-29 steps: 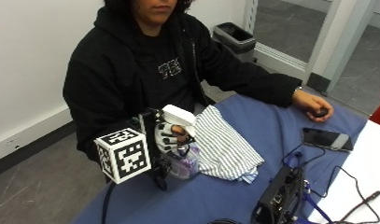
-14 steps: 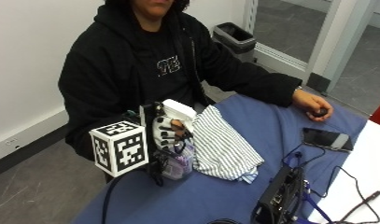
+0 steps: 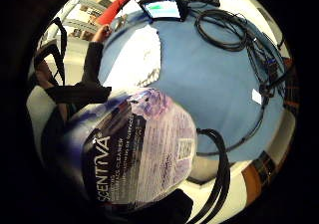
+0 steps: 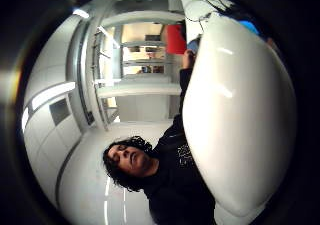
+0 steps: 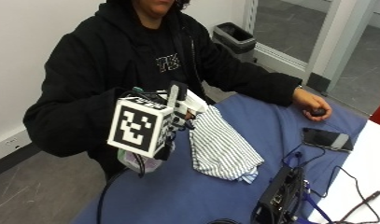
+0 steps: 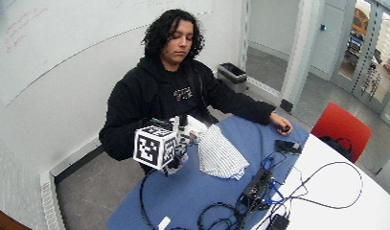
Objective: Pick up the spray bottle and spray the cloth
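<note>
Bottle lifted, spray step next

Your gloved right hand (image 5: 177, 119) has the spray bottle (image 5: 140, 161) raised over the worktop's (image 5: 195, 196) near edge by your body, fingers curled round its neck with the white spray head (image 5: 193, 105) showing above them. In the little-finger palm view the labelled body (image 3: 134, 154) fills the picture close against the palm. The bottle's long axis stands roughly upright, a little tilted, and the head seems to point towards the striped cloth (image 5: 221, 147) just beside it. That cloth lies bunched on the blue cover, its long side running away from you. Picking up looks done; next you need the nozzle aimed squarely at the cloth and a finger on the trigger, which I cannot make out here. Your bare hand (image 5: 312, 103) rests at the far corner.
</note>
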Tool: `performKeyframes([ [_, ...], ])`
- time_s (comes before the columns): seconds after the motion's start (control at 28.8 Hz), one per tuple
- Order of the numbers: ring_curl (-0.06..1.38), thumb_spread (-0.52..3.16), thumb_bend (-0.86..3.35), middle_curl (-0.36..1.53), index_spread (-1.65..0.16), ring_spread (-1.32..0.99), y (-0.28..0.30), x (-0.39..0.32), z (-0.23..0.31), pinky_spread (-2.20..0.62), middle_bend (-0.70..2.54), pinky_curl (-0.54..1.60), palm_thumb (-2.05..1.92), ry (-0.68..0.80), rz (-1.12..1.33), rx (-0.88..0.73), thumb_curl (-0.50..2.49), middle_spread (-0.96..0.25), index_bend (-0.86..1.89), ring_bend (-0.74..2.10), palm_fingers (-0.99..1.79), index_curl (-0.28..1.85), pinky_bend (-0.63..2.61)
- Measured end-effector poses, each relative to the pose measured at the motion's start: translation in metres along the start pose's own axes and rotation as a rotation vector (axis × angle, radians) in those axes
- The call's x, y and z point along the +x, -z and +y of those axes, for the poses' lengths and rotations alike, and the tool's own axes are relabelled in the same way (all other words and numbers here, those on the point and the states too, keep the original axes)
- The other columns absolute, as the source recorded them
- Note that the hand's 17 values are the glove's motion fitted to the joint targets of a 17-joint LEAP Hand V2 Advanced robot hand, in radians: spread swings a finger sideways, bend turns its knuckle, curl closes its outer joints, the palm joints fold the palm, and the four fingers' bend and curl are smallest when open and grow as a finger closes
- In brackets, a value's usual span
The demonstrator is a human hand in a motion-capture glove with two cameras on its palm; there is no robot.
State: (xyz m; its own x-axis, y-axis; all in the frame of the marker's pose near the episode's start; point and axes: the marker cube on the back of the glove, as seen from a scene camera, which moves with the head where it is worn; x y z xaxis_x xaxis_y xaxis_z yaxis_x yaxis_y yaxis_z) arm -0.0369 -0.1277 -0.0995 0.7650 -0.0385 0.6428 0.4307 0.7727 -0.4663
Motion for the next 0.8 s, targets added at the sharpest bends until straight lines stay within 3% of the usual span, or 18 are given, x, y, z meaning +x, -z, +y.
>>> performKeyframes([
  [0.42, 0.52, 0.29, -0.01, 0.54, -0.30, -0.24, -0.038, -0.014, -0.060, -0.29, 0.49, 0.46, 1.06, -0.289, 0.216, -0.356, 0.76, -0.23, 0.17, 0.68, 1.24, 0.55, 0.50],
  [0.56, 0.52, 0.31, -0.02, 0.54, -0.30, -0.24, -0.051, -0.010, -0.049, -0.29, 0.48, 0.46, 1.06, -0.361, 0.280, -0.553, 0.77, -0.22, 0.16, 0.68, 1.23, 0.55, 0.50],
  [0.8, 0.52, 0.34, -0.02, 0.54, -0.29, -0.24, -0.080, 0.001, -0.060, -0.28, 0.47, 0.46, 1.06, -0.503, 0.398, -0.754, 0.78, -0.22, 0.15, 0.68, 1.21, 0.55, 0.50],
])
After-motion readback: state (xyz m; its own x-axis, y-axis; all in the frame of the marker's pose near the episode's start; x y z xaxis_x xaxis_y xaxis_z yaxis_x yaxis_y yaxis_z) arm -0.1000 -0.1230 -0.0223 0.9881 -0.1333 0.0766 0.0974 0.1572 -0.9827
